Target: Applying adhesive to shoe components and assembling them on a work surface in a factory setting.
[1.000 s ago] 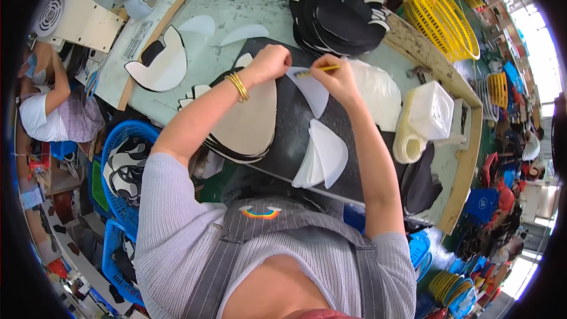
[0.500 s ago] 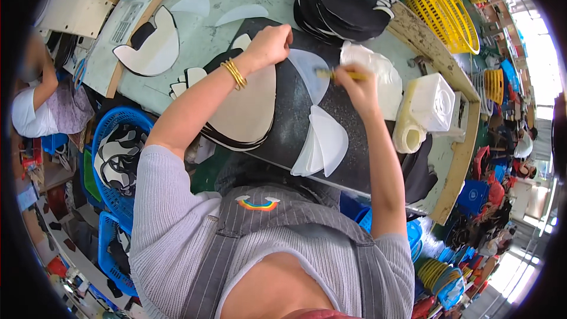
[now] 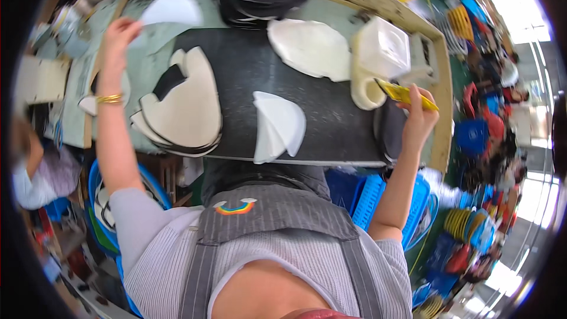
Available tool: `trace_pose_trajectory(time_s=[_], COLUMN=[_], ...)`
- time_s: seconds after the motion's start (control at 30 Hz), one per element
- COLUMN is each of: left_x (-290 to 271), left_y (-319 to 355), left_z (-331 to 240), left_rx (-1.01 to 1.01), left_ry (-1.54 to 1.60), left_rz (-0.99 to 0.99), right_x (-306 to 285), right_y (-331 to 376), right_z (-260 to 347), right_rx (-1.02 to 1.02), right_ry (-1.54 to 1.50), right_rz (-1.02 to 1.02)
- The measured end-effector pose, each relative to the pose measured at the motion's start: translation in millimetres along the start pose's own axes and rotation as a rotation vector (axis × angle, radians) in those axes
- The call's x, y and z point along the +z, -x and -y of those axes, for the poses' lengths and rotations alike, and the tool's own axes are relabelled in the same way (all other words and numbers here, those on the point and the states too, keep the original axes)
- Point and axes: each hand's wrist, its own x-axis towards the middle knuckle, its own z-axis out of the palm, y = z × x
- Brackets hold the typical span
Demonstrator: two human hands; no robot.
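Holding one white piece [image 3: 171, 9], one yellow brush [image 3: 407, 94].

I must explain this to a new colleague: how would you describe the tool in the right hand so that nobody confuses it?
Start at the black mat covering the table. At its right edge, the right hand holds a thin yellow tool beside a cream roll. Nothing else there is yellow and stick-shaped.

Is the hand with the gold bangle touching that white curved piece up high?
Touching. In the head view the left hand pinches one end of the white curved piece with its fingertips, no gap visible.
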Motion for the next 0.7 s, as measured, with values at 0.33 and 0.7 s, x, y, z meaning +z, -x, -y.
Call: trace_pose_trajectory(time_s=[0.33, 0.7], left_x=[140.6, 228.6], left_y=[148.0, 296.9], left_z=[-78.7, -52.9], left_rx=[0.525, 1.028], left_ry=[-0.453, -0.47], left_rz=[0.151, 0.5], right_x=[2.5, 141.3], right_y=[-8.3, 39.4], right_z=[-23.0, -21.0], right_rx=[0.236, 0.141], right_ry=[0.04, 0.212], right_rz=[0.13, 1.001])
